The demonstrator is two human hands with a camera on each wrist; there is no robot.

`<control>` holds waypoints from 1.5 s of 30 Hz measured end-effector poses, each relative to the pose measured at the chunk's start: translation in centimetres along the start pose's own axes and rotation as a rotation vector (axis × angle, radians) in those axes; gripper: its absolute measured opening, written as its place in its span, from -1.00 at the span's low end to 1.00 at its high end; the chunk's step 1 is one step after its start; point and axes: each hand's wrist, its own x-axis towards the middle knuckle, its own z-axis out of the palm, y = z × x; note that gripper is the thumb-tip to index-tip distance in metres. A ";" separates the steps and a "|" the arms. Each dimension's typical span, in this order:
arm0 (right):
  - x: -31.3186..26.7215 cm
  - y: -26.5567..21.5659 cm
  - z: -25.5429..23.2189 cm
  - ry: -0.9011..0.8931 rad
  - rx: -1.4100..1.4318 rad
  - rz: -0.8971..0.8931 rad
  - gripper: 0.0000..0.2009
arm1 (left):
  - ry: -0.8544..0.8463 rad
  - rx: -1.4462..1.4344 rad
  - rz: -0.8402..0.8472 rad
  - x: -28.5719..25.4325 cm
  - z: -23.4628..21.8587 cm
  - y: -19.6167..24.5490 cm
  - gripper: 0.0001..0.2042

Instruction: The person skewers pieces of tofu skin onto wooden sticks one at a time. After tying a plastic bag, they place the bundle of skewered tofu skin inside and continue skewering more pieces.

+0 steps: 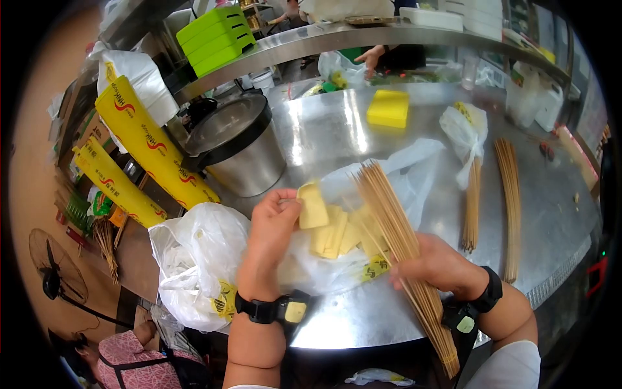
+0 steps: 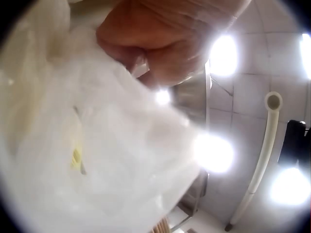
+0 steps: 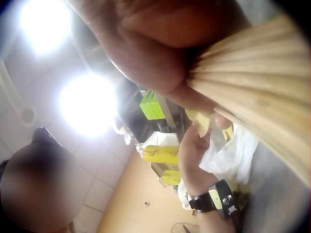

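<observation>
My left hand [image 1: 272, 217] pinches a thin, yellow, rectangular food slice [image 1: 313, 206] between thumb and fingers, upright above a plastic bag. More yellow slices [image 1: 335, 235] lie in a loose pile on that spread translucent bag [image 1: 414, 170]. My right hand [image 1: 440, 262] grips a thick bundle of bamboo skewers [image 1: 389, 214], slanted beside the pile. One skewer stands slightly apart on the bundle's left side. In the right wrist view the skewers [image 3: 252, 82] fan out from under the palm. White plastic [image 2: 107, 141] covers much of the left wrist view, hiding the slice there.
Left of my forearm sits a bulging white bag [image 1: 201, 259]. Behind it are a lidded steel pot [image 1: 243, 149] and yellow film rolls [image 1: 152, 139]. Two more skewer bundles, one at the right [image 1: 510, 207], and a yellow block [image 1: 389, 108] lie on the steel table [image 1: 324, 139].
</observation>
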 end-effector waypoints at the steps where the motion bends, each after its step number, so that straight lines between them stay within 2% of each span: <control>1: 0.0 0.0 0.1 0.005 0.006 0.001 -0.78 | 0.005 -0.002 0.007 0.2 0.4 -0.5 -0.79; 3: 0.0 0.0 0.1 -0.005 0.014 -0.010 -0.77 | -0.097 -0.420 -0.037 0.5 1.2 -1.4 -0.72; 8: -0.2 0.2 0.4 -0.034 -0.007 0.015 -0.75 | -0.115 -0.516 -0.078 0.2 2.7 -1.9 -0.71; 13: 0.0 0.3 0.5 -0.042 0.046 0.030 -0.71 | -0.096 -0.541 -0.048 -0.2 3.0 -1.4 -0.83; 22: 0.0 0.3 0.7 -0.039 0.025 0.058 -0.70 | -0.033 -0.441 0.052 0.1 3.0 -1.7 -0.83; 26: -0.1 0.2 0.7 -0.029 0.037 0.060 -0.70 | -0.081 -0.413 0.101 -0.2 3.2 -1.7 -0.81; 28: -0.1 0.1 0.7 -0.023 0.038 0.050 -0.70 | -0.094 -0.203 0.152 -0.8 3.5 -1.3 -0.78; 31: 0.0 0.5 0.5 -0.032 0.038 0.042 -0.71 | -0.107 -0.143 0.181 -1.7 4.3 -1.0 -0.71; 32: 0.0 0.4 0.5 -0.031 0.040 0.044 -0.71 | -0.108 -0.143 0.179 -1.7 4.7 -1.0 -0.71; 34: 0.0 0.1 0.8 -0.019 0.027 0.042 -0.72 | 0.008 -0.331 0.248 -1.6 5.2 -0.9 -0.65; 35: 0.0 0.1 0.8 -0.020 0.029 0.044 -0.72 | 0.009 -0.330 0.246 -1.6 5.2 -0.8 -0.65; 37: 0.0 0.0 0.8 -0.015 0.022 0.056 -0.72 | 0.045 -0.330 0.180 -1.6 5.1 -0.7 -0.53; 41: -0.1 0.0 0.8 -0.018 0.026 0.045 -0.71 | -0.030 -0.300 0.173 -1.5 4.6 -1.0 -0.56; 43: -0.1 -0.1 0.8 -0.015 0.025 0.054 -0.70 | -0.046 -0.190 0.037 -1.2 4.3 -1.3 -0.59; 45: -0.1 0.0 0.8 -0.012 0.030 0.052 -0.70 | -0.046 -0.203 0.026 -1.7 4.6 -0.9 -0.63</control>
